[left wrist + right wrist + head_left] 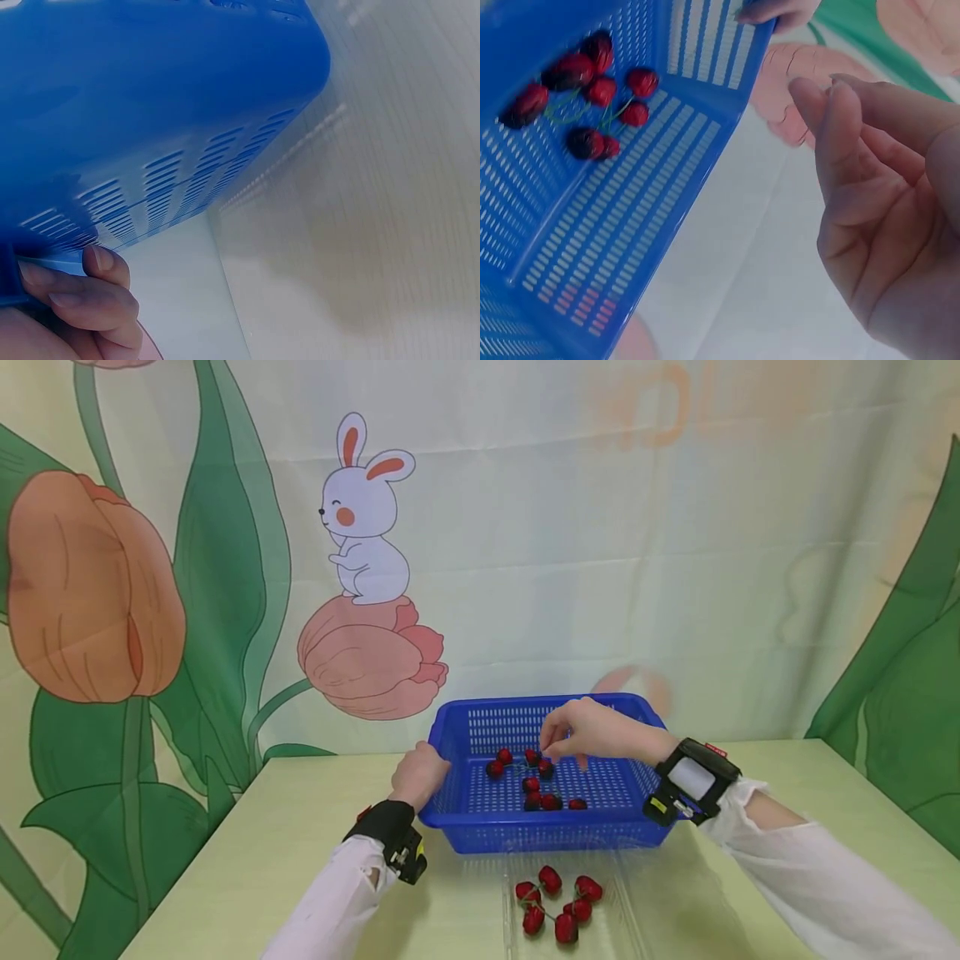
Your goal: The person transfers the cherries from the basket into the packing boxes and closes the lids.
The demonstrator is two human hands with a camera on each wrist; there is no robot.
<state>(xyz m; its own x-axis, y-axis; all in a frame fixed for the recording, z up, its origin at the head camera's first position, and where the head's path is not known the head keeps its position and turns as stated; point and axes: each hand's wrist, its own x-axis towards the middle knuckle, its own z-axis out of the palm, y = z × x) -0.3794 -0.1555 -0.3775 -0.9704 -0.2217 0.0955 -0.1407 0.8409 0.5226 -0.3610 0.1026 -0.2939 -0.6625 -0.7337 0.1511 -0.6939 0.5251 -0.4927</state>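
Gripping the basket [540,817] with the left hand [418,774], pinching nothing visible with the right hand [592,729] above the cherries [531,785] inside. Probably light, firm, slightly slippery; best pinched around the middle.

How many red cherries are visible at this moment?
14: eight round red cherries inside the blue perforated plastic basket, six in the clear plastic tray before it. Others may be hidden behind the right hand or outside the frame.
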